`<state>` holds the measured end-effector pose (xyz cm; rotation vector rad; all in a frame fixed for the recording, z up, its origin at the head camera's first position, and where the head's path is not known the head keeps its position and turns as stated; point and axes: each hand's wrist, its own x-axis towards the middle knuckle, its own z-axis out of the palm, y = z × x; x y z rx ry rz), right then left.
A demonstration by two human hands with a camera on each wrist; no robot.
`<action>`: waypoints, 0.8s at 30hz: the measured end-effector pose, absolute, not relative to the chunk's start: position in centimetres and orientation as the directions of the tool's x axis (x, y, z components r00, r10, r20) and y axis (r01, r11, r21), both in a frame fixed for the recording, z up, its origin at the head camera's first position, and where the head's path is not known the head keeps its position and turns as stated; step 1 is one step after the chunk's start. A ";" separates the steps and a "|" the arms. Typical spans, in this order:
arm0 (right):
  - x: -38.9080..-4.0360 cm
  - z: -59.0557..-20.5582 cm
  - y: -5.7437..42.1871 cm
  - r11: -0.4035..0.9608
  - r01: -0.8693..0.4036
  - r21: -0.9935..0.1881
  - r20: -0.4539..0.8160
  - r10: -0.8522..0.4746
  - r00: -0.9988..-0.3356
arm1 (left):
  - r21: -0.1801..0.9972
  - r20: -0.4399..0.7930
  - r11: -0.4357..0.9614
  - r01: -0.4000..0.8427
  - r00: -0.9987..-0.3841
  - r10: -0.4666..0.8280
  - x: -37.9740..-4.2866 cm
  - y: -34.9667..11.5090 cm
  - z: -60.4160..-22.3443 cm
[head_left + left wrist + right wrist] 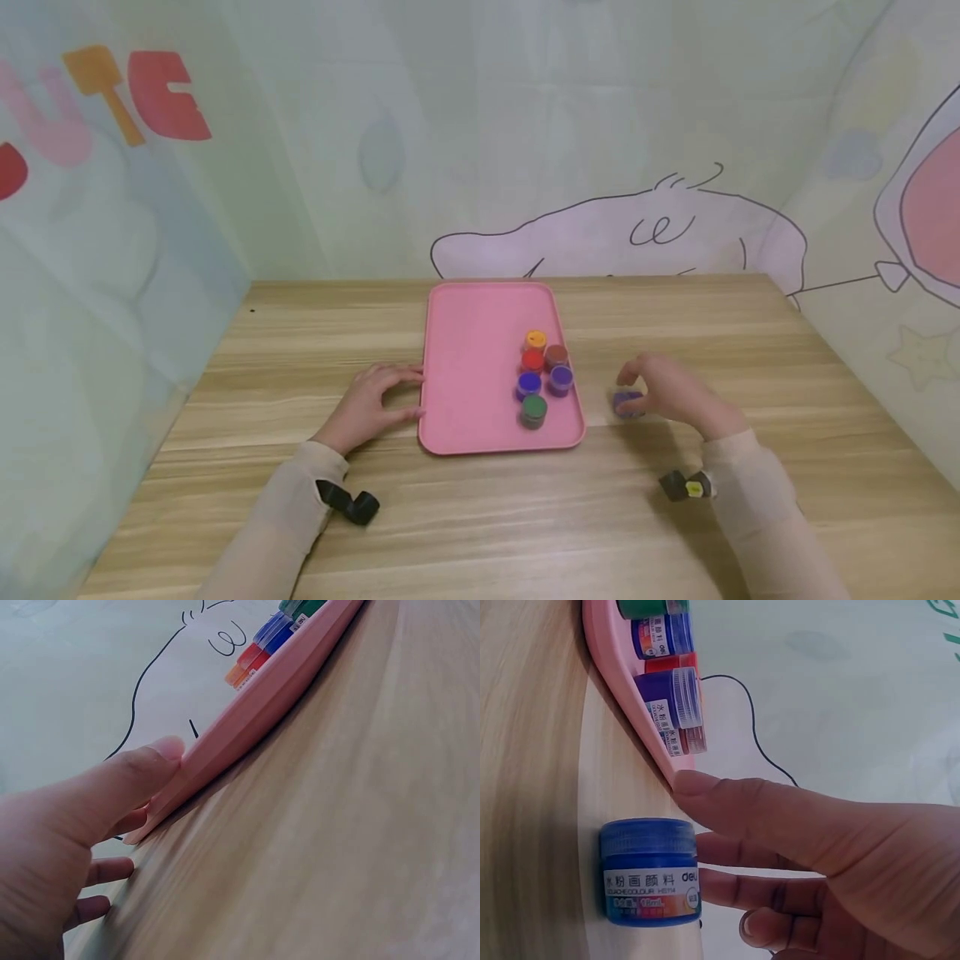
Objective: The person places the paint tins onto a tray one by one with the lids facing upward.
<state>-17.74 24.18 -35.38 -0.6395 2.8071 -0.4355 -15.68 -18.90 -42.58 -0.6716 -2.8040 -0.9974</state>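
Note:
A blue gouache paint jar (651,874) lies on its side on the table, right of the pink tray (480,333). My right hand (671,396) is beside this jar, thumb and fingers spread. In the right wrist view the thumb stands apart from the jar, and the fingers are close by it; whether they touch it I cannot tell. My left hand (371,406) rests at the tray's left edge, with the thumb touching the rim in the left wrist view. Upright on the tray's right side are yellow (536,340), red (532,361), brown (557,357), blue (528,385), purple (560,380) and green (533,411) paint jars.
The wooden table (480,517) bears the tray near its back edge. A printed cloth backdrop (480,125) hangs behind and at both sides. Each wrist carries a small black camera, one on the left (352,504) and one on the right (678,486).

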 end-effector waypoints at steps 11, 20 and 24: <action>-17.3 -35.9 24.2 0.874 -0.386 -0.295 -0.168 -0.446 -0.879 | 0.588 0.220 0.685 0.431 -0.900 0.377 -15.7 -19.0 -42.6; -17.1 -36.7 24.2 0.889 -0.360 -0.284 -0.182 -0.419 -0.890 | 0.580 0.224 0.690 0.434 -0.899 0.377 -15.7 -19.0 -42.6; -17.2 -36.8 24.3 0.891 -0.352 -0.286 -0.186 -0.412 -0.892 | 0.579 0.224 0.690 0.434 -0.899 0.377 -15.7 -18.9 -42.5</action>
